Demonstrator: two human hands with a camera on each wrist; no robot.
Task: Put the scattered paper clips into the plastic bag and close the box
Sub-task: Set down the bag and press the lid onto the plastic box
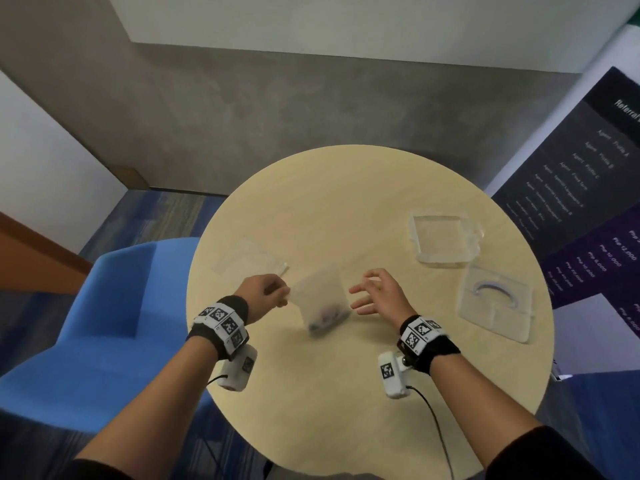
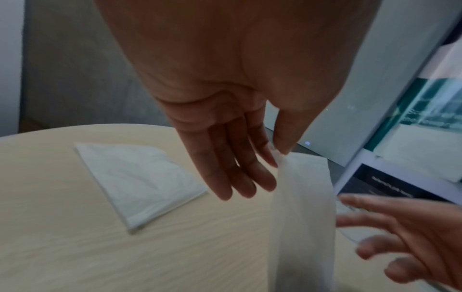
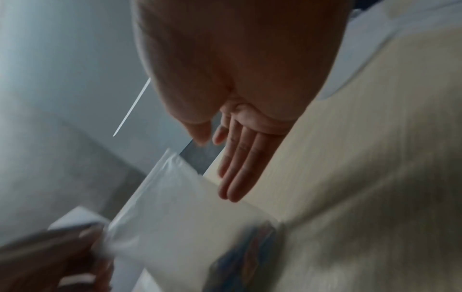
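- The plastic bag (image 1: 323, 299) hangs over the middle of the desk (image 1: 346, 209), pinched at its top left corner by the left hand (image 1: 265, 289); thumb and forefinger hold it, the other fingers are straight.
- The right hand (image 1: 379, 292) is just right of the bag, fingers spread and relaxed, holding nothing.
- The paper clips (image 1: 323, 318) show as a dark clump at the bag's bottom.
- The bag looks thin, limp and slippery; with the weight low it will likely swing. The top edge, both corners, seems the best hold.
- The box (image 1: 445, 239) and its lid (image 1: 495, 301), well right of the bag, look stiff, clear and light; grip by the edges.
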